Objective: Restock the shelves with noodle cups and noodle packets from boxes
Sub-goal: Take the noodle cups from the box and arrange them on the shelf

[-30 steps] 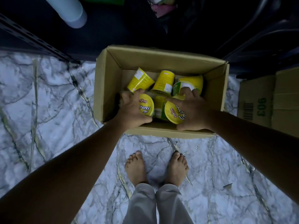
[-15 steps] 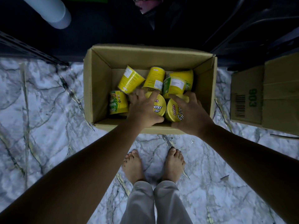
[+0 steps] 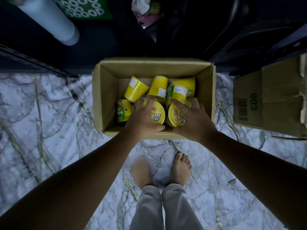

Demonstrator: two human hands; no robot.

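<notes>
An open cardboard box (image 3: 106, 90) stands on the marble floor in front of me, with several yellow noodle cups lying inside. My left hand (image 3: 142, 119) grips one yellow cup (image 3: 157, 114) by its lidded top, near the box's front wall. My right hand (image 3: 193, 120) grips a second yellow cup (image 3: 175, 116) beside it. Loose cups lie further back, one at the left (image 3: 135, 88), one in the middle (image 3: 158, 87) and a green-banded one (image 3: 177, 92). Another cup (image 3: 123, 110) stands at the left.
A second cardboard box (image 3: 269, 100) lies on the floor to the right. Dark shelving (image 3: 33, 63) runs along the far side, with a pale cylinder (image 3: 49, 22) and a green pack (image 3: 86, 9) on it. My bare feet stand just behind the box.
My view has shifted, so the box sits further right and lower in frame. Both hands stay on their two cups. My left foot is blurred, in motion.
</notes>
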